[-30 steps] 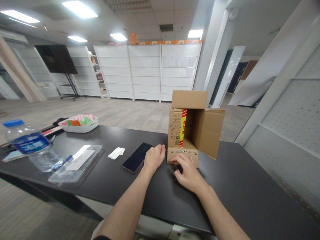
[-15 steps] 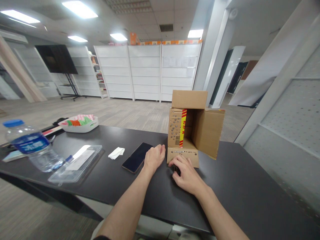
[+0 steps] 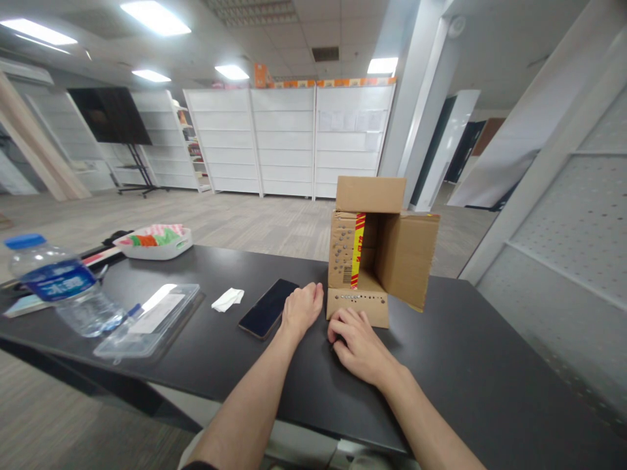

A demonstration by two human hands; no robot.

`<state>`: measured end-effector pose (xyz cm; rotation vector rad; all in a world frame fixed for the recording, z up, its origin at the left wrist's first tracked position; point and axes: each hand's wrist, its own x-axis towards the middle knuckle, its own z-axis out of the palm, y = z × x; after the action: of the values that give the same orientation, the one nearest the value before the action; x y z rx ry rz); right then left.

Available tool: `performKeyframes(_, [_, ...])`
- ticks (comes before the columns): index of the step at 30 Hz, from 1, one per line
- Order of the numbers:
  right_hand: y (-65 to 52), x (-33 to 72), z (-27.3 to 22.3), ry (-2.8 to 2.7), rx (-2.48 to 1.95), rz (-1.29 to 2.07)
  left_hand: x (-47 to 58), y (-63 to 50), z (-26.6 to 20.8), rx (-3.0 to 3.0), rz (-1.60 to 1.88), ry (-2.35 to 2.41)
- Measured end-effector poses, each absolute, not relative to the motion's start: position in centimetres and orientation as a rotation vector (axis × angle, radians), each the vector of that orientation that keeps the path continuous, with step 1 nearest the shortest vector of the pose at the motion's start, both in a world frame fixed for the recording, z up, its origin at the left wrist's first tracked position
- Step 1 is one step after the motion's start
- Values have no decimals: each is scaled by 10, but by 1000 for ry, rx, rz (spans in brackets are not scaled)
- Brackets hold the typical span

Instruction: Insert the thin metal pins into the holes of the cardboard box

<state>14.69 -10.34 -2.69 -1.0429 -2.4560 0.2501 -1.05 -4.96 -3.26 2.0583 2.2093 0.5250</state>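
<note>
My left hand (image 3: 304, 308) rests on the black table as a closed fist, between the phone and the cardboard box; whatever may be inside it is hidden. My right hand (image 3: 356, 341) lies low in front of the box, fingers curled and thumb drawn in. A small dark thing barely shows by its thumb tip, too little to name. The cardboard box (image 3: 341, 251) stands with its opening toward me. Its lower flap (image 3: 360, 312) hangs down and bears a row of small round holes, some with silvery pieces. More silvery dots are scattered on the left panel beside red-and-yellow tape (image 3: 358, 251).
A dark phone (image 3: 268, 309) lies left of my left hand, with a crumpled white tissue (image 3: 228, 299) beyond it. Farther left are a clear plastic case (image 3: 151, 321), a tilted water bottle (image 3: 61, 284) and a white basket (image 3: 159, 250). The box's side flap (image 3: 410, 261) sticks out rightward.
My right hand has shifted slightly left and down, and its thumb and fingers have closed together over the dark gap. My left hand and the box have stayed put.
</note>
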Motion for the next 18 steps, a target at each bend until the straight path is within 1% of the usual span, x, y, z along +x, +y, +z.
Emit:
performKeyframes(9, [-109,141,-22,-2506,-1040,167,-11,-49,-33,2071,521,2205])
performKeyframes(18, [-92,150,-31,-2140,-1061,200,-10,-50,-31,2042,513,2218])
